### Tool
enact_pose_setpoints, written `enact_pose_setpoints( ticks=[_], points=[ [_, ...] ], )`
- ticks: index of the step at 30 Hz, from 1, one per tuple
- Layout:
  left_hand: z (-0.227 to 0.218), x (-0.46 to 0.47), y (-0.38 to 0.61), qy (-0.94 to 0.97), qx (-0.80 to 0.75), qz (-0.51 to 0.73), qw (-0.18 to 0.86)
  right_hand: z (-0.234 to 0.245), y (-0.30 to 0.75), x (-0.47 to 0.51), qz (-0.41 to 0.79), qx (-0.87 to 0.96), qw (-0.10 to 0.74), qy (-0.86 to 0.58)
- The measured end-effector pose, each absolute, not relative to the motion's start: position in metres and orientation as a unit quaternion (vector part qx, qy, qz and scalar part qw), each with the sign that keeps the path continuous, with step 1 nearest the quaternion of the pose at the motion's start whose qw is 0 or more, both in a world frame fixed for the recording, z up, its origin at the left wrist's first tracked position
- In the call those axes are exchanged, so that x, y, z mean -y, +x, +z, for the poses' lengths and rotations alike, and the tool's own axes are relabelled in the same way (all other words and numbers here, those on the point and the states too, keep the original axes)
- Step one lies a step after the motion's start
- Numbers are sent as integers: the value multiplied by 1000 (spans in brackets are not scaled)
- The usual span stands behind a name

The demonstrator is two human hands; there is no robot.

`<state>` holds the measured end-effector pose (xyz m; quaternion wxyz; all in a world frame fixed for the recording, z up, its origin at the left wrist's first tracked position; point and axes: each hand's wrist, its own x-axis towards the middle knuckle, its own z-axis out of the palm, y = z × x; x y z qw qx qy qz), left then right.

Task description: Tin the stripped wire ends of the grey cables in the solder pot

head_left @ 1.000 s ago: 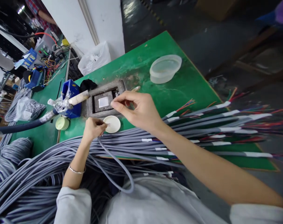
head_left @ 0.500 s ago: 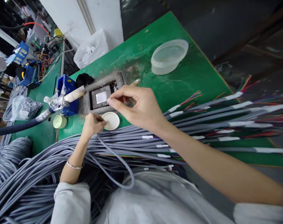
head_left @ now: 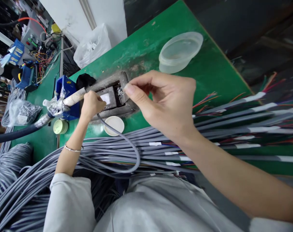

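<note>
My left hand (head_left: 91,104) is closed around the end of a grey cable (head_left: 127,138), whose slack loops down towards me and back. Its fingertips are over the near-left side of a solder pot (head_left: 112,93), a grimy metal trough with a bright silvery square of solder. The wire ends in those fingers are hidden. My right hand (head_left: 165,103) hovers above the right end of the pot, thumb and forefinger pinched together; whatever they hold, if anything, is too small to make out. Just in front of the pot lies a shallow white dish (head_left: 114,125).
A fume hose (head_left: 75,97) rests on a blue bin (head_left: 71,109) left of the pot, near a pale green tub (head_left: 60,126). A clear plastic container (head_left: 180,53) stands farther back. Bundled grey cables (head_left: 161,130) with stripped, coloured ends cross the green bench (head_left: 141,48).
My left hand has moved from the white dish up and left to the solder pot, bringing the cable end along. My right hand has shifted right and closer, still pinched.
</note>
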<state>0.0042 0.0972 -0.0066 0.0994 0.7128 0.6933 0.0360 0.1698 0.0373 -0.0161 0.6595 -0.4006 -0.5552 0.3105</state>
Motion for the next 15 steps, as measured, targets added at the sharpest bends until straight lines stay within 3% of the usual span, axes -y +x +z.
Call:
enact_pose_setpoints(
  ticks=[15],
  points=[
    [-32, -126, 11, 715, -696, 16, 64, -15, 174, -38, 300, 551, 653, -424]
  ],
)
